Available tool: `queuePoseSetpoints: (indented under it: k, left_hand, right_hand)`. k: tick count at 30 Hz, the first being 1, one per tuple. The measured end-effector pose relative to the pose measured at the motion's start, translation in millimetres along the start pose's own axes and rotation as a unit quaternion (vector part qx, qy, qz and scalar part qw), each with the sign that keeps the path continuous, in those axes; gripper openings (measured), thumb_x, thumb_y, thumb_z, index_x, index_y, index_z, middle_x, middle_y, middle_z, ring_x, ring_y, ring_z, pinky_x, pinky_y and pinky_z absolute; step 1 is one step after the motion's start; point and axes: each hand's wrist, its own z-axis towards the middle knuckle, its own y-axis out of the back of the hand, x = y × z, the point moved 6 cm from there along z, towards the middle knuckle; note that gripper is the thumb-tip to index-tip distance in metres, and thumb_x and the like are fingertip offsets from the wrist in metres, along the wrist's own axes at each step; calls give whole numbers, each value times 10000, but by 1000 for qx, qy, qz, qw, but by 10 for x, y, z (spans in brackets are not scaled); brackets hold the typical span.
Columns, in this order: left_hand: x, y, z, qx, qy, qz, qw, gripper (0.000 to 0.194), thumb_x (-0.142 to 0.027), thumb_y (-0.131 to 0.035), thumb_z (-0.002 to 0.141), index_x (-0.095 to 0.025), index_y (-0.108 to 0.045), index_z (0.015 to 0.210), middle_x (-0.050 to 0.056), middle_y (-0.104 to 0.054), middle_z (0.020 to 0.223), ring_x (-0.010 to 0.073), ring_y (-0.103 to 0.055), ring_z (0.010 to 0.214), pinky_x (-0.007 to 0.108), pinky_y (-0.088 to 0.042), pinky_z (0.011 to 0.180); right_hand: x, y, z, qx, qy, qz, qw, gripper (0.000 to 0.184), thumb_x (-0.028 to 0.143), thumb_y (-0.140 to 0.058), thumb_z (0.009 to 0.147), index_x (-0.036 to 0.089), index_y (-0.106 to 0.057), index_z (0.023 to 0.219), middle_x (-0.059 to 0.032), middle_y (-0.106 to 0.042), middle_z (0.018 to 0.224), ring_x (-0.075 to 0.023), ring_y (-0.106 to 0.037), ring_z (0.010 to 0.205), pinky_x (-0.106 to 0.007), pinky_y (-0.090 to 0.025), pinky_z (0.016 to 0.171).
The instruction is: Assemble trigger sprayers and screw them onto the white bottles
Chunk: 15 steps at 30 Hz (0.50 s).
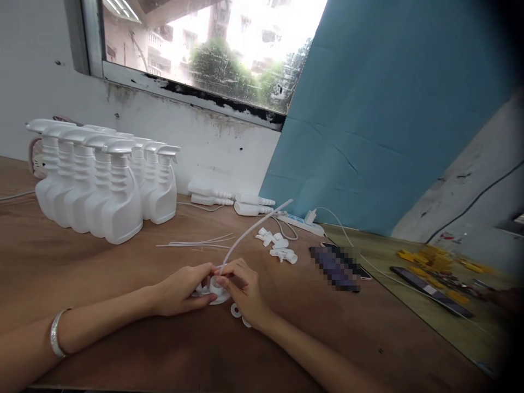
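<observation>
My left hand is closed around a white trigger spray head, held low over the wooden table. With thumb and finger, my right hand pinches a thin white plastic tube at its lower end, where it meets the spray head. The tube leans up and to the right. My fingers hide whether its end sits inside the head. Beside my right hand lie white ring washers, one partly covered by the hand. Several loose white spray heads lie a little further back on the right.
White spray bottles with heads on stand in rows at the left. Spare tubes lie mid-table, and bottles without heads lie by the wall. A power strip, phones and yellow pieces are on the right.
</observation>
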Motion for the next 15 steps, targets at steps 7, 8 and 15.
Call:
queuePoseSetpoints:
  k: [7,8,15]
  left_hand:
    - [-43,-4,5,-5,-39,12,999,172,-276,-473,794,-162,-422,911,25,-511,803,137,-468,680,216,-362,620]
    - [-43,-4,6,-6,-39,13,999,170,-270,-475,794,-163,-420,913,24,-510,809,137,-469,684,214,-361,621]
    - [-31,-22,7,2,-36,19,999,168,-275,-476,797,-161,-406,899,29,-507,826,141,-477,695,214,-364,626]
  right_hand:
    - [-111,-51,-66,-67,-49,90,993,134,301,-569,765,183,-587,705,-8,-581,712,-126,-535,688,-251,-414,649]
    - [-128,-58,-71,-69,-51,96,992,140,303,-573,761,181,-578,693,-6,-577,706,-124,-534,678,-249,-413,643]
    - [-125,-114,-49,-53,-32,103,993,141,278,-566,767,173,-558,673,9,-527,669,-108,-497,650,-225,-380,605]
